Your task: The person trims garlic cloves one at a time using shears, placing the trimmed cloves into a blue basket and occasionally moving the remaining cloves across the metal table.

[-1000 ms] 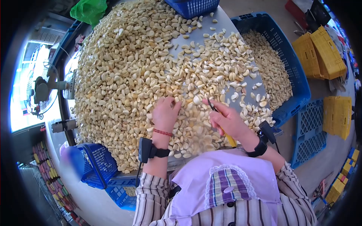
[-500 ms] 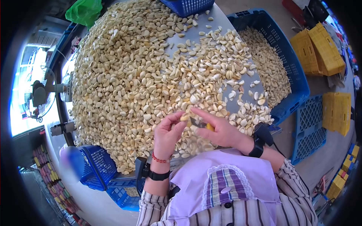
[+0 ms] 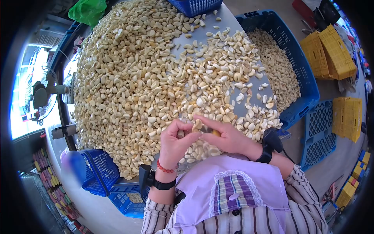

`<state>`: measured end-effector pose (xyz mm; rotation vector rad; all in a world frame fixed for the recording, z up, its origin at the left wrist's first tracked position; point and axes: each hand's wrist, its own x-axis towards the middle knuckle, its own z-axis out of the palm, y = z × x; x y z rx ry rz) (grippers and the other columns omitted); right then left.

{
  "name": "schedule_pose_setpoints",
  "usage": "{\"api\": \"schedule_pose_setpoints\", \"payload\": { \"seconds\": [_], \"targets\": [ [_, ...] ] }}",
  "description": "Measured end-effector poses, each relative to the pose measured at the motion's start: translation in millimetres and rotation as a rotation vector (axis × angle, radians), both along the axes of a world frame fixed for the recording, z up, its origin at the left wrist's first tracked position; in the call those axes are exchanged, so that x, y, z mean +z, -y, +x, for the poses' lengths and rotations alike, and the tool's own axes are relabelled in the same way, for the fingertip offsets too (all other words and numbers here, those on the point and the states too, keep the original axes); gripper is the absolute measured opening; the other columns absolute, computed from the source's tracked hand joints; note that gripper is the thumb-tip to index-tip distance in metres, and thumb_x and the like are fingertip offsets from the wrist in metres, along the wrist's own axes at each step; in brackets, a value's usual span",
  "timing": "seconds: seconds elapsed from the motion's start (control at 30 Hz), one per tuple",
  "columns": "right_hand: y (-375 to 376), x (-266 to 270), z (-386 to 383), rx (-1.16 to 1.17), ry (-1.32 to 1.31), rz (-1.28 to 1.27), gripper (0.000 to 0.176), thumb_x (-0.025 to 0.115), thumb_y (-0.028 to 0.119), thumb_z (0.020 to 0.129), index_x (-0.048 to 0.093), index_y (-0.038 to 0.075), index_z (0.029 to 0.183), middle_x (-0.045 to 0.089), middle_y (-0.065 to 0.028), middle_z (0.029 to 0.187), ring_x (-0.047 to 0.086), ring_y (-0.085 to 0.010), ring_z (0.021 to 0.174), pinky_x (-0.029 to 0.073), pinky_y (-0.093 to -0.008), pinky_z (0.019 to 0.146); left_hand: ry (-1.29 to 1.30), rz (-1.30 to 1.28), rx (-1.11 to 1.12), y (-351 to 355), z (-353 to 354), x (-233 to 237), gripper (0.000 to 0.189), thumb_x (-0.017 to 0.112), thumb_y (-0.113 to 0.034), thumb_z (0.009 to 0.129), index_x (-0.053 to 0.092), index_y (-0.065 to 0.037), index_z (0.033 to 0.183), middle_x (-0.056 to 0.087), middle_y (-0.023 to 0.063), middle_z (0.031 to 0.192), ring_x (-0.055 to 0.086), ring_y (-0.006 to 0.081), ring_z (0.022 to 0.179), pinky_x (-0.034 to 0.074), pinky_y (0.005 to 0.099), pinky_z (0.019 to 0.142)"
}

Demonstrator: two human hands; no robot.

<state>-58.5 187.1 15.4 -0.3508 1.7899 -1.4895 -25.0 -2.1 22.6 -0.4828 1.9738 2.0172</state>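
Over the near side of a big heap of pale peeled garlic cloves (image 3: 124, 82), my two hands meet. Thumb and fingers of my left hand (image 3: 175, 140) pinch one clove (image 3: 197, 125), which the fingertips of my right hand (image 3: 230, 137) also reach. My right hand is closed around a small knife; only a bit of its yellow handle (image 3: 216, 133) shows between the fingers, and the blade is hard to make out. Loose cloves lie on the metal tabletop (image 3: 243, 111) just beyond my hands.
A large blue crate (image 3: 311, 91) full of cloves stands right of the table. Blue baskets sit at the far edge (image 3: 194, 7) and near left (image 3: 102, 171). Yellow crates (image 3: 346, 117) and a blue pallet (image 3: 319, 132) are at right, a fan (image 3: 41, 93) at left.
My hands have drawn closer together and the clove sits a little further right between the fingertips. The knife blade, visible before, is now mostly hidden.
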Motion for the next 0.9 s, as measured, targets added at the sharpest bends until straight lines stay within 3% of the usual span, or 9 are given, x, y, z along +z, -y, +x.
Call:
{"api": "schedule_pose_setpoints", "payload": {
  "seconds": [0.17, 0.23, 0.3, 0.37, 0.5, 0.63, 0.73, 0.8, 0.9],
  "targets": [
    [-5.4, -13.4, -5.9, -0.275, 0.437, -0.146, 0.044, 0.051, 0.022, 0.094, 0.046, 0.018, 0.137, 0.051, 0.0048, 0.071, 0.043, -0.0031, 0.053, 0.039, -0.0173, 0.047, 0.055, 0.462, 0.130, 4.4, 3.3, -15.8, 0.015, 0.071, 0.002, 0.076, 0.059, -0.004, 0.084, 0.056, -0.0031, 0.076, 0.049, 0.0014, 0.068, 0.037, 0.0153, 0.058],
    [-14.9, -26.1, -9.4, -0.368, 0.461, -0.257, 0.041, 0.047, 0.021, 0.095, 0.047, 0.017, 0.136, 0.047, 0.0034, 0.069, 0.041, -0.0018, 0.048, 0.036, -0.0164, 0.042, 0.096, 0.365, -0.216, 18.5, 12.4, -31.0, 0.014, 0.071, 0.000, 0.077, 0.059, -0.004, 0.085, 0.059, -0.0025, 0.082, 0.053, 0.0033, 0.074, 0.042, 0.0184, 0.063],
    [-23.7, -26.0, -18.7, -0.550, 0.612, -0.386, 0.042, 0.046, 0.022, 0.096, 0.044, 0.013, 0.136, 0.049, 0.0017, 0.068, 0.043, -0.0033, 0.045, 0.037, -0.0172, 0.040, 0.043, 0.072, -0.348, 17.5, 15.6, -42.8, 0.014, 0.073, -0.008, 0.075, 0.060, -0.005, 0.080, 0.060, 0.0030, 0.082, 0.055, 0.0122, 0.066, 0.043, 0.0252, 0.056],
    [-23.8, -22.4, -17.5, -0.551, 0.574, -0.365, 0.043, 0.046, 0.022, 0.096, 0.043, 0.011, 0.137, 0.049, 0.0013, 0.067, 0.043, -0.0037, 0.044, 0.037, -0.0173, 0.040, -0.376, -0.914, -0.267, 19.2, 12.6, -44.1, 0.021, 0.075, -0.015, 0.075, 0.064, -0.006, 0.090, 0.060, 0.0070, 0.080, 0.060, 0.0231, 0.072, 0.048, 0.0328, 0.062],
    [-16.8, -22.0, -14.6, -0.512, 0.482, -0.290, 0.046, 0.048, 0.026, 0.096, 0.039, 0.009, 0.138, 0.049, 0.0003, 0.067, 0.042, -0.0040, 0.043, 0.036, -0.0173, 0.039, -0.217, -1.310, 0.077, 74.2, 0.8, -49.8, 0.033, 0.076, -0.019, 0.074, 0.066, -0.007, 0.102, 0.061, 0.0103, 0.084, 0.061, 0.0287, 0.080, 0.051, 0.0358, 0.068],
    [-7.2, -28.1, -13.1, -0.428, 0.440, -0.277, 0.046, 0.049, 0.025, 0.096, 0.039, 0.010, 0.139, 0.052, -0.0005, 0.069, 0.043, -0.0034, 0.044, 0.038, -0.0174, 0.040, -0.259, -1.321, -0.087, 106.1, 3.9, -71.0, 0.031, 0.070, -0.019, 0.078, 0.064, -0.011, 0.108, 0.061, 0.0084, 0.088, 0.061, 0.0283, 0.072, 0.050, 0.0355, 0.060],
    [-1.2, -24.2, -7.0, -0.242, 0.383, -0.136, 0.048, 0.053, 0.024, 0.094, 0.040, 0.012, 0.139, 0.058, -0.0030, 0.080, 0.051, -0.0034, 0.053, 0.044, -0.0184, 0.049, -0.430, -0.954, -0.041, 114.8, 4.5, -75.6, 0.028, 0.069, -0.013, 0.079, 0.065, -0.008, 0.106, 0.061, 0.0046, 0.082, 0.059, 0.0174, 0.063, 0.046, 0.0292, 0.052],
    [6.0, -17.4, -3.9, -0.182, 0.268, -0.127, 0.050, 0.053, 0.026, 0.094, 0.040, 0.011, 0.139, 0.060, -0.0060, 0.092, 0.054, -0.0068, 0.061, 0.046, -0.0207, 0.057, 0.188, -0.130, 0.239, 95.6, 3.8, -43.1, 0.023, 0.066, -0.007, 0.081, 0.064, -0.005, 0.104, 0.060, -0.0006, 0.079, 0.050, 0.0049, 0.056, 0.038, 0.0192, 0.046],
    [13.3, -9.0, -2.2, -0.071, 0.155, -0.070, 0.058, 0.056, 0.029, 0.091, 0.036, 0.008, 0.142, 0.055, -0.0144, 0.126, 0.058, -0.0142, 0.081, 0.047, -0.0270, 0.079, 0.192, 0.330, 0.314, 73.6, 12.5, -40.4, 0.018, 0.060, -0.002, 0.084, 0.060, -0.005, 0.102, 0.056, -0.0024, 0.076, 0.037, -0.0013, 0.050, 0.029, 0.0129, 0.041]
  ]
}}
